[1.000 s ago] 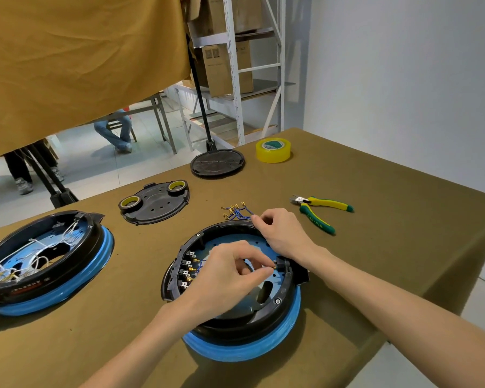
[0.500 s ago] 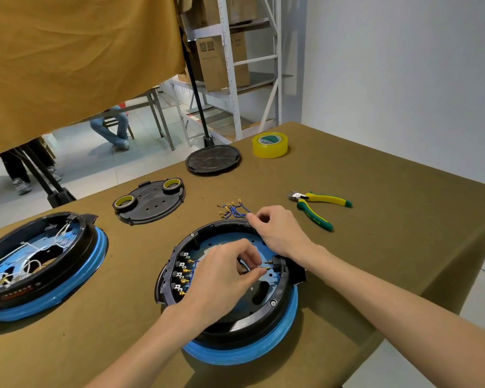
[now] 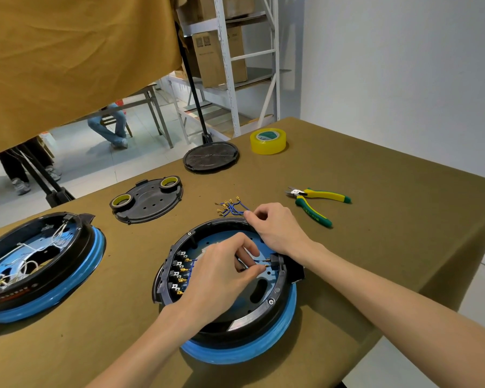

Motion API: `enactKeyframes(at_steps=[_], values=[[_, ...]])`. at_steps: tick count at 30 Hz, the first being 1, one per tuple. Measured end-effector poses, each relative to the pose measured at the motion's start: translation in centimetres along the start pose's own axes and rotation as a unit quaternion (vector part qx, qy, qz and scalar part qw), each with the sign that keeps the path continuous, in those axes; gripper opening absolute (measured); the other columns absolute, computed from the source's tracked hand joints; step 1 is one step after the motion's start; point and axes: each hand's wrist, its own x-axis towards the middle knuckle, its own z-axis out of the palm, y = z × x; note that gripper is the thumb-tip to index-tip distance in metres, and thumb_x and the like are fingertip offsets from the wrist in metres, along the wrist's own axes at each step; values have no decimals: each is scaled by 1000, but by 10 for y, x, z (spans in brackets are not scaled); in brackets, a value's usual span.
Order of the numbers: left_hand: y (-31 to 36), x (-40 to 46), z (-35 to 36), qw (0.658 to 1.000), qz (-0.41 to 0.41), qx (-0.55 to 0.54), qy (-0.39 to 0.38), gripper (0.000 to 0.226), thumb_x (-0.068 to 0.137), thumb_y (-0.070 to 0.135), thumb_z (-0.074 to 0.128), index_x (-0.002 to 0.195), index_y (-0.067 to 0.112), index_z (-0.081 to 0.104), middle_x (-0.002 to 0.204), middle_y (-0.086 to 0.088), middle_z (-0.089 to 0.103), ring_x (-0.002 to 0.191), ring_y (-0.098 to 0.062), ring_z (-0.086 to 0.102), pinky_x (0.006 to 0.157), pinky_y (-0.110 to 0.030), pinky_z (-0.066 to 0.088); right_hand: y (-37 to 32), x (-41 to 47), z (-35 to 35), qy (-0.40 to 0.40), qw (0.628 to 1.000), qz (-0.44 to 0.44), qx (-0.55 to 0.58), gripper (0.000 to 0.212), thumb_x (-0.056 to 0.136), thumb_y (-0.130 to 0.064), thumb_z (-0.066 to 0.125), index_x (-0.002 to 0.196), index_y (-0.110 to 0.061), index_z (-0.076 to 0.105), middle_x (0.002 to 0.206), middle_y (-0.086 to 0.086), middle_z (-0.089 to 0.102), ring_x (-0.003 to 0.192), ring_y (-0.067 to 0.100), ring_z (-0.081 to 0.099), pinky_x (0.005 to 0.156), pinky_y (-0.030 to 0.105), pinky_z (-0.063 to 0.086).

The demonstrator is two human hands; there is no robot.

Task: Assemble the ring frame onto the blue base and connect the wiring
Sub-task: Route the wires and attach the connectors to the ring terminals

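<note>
My left hand (image 3: 221,271) pinches a thin blue wire's brass terminal (image 3: 259,266) inside the black ring frame (image 3: 275,296); right hand (image 3: 277,229) curls on the rim, fingertips hidden—can't tell grip.

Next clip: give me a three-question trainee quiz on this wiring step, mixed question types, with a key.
1. True or false: the pliers are in the right hand.
2. The left hand pinches: A) the tape roll, B) a wire end at the black ring, C) nothing.
3. Fill in: the spare blue wires lie just beyond the ring, by the ____ hand.

Key: 1 false; 2 B; 3 right.
</note>
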Motion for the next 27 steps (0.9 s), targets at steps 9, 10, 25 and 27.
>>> enactKeyframes(at_steps=[9,10,25,27], values=[[6,2,-1,1000,-3,12,7,27,82,35,85,92,30,61,71,13,72,63,-4,69,71,-43,62,0,0,3,8,1000,3,-8,37,101,-49,54,75,-27,67,69,-4,67,68,17,62,66,39,51],[7,3,-1,1000,-5,10,4,27,81,34,86,91,29,61,70,12,72,63,-5,69,71,-43,62,0,0,3,9,1000,5,-12,36,102,-49,53,77,-27,67,70,-4,67,68,17,63,66,38,51],[-7,-17,-21,994,18,106,16,13,90,49,70,88,36,71,84,17,62,77,-6,59,67,-23,48,-2,-1,1,4,1000,18,-6,40,101,-47,57,69,-24,65,60,-5,59,60,16,52,58,33,39],[-9,-16,-18,992,16,125,2,15,91,51,68,93,38,75,90,18,60,77,-5,57,66,-23,46,-3,-1,0,8,1000,16,-5,40,100,-46,57,68,-25,64,60,-5,59,58,14,52,58,33,39]])
